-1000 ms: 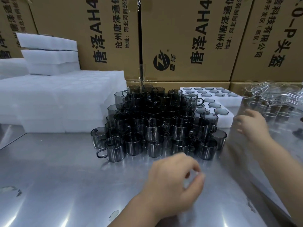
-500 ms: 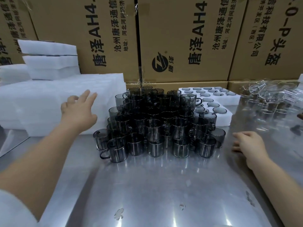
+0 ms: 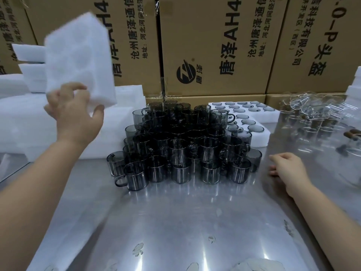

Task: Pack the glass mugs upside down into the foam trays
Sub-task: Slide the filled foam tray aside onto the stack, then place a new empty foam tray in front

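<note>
A pile of several smoky grey glass mugs (image 3: 183,145) stands stacked in tiers mid-table. My left hand (image 3: 75,111) grips the lower edge of a white foam tray (image 3: 78,57), held up tilted and blurred above the foam stack at the left. My right hand (image 3: 287,169) rests on the steel table (image 3: 175,222) to the right of the pile, fingers loosely curled, holding nothing. Behind the pile to the right lie two filled foam trays (image 3: 271,116) with mugs seated upside down in their holes.
A stack of white foam trays (image 3: 23,122) fills the left side of the table. Clear glass mugs (image 3: 312,116) lie in a heap at the right. Brown cardboard boxes (image 3: 211,45) form a wall along the back.
My left hand reached from the table's front to the foam stack and lifted one tray into the air. My right hand drew back slightly and stays on the table.
</note>
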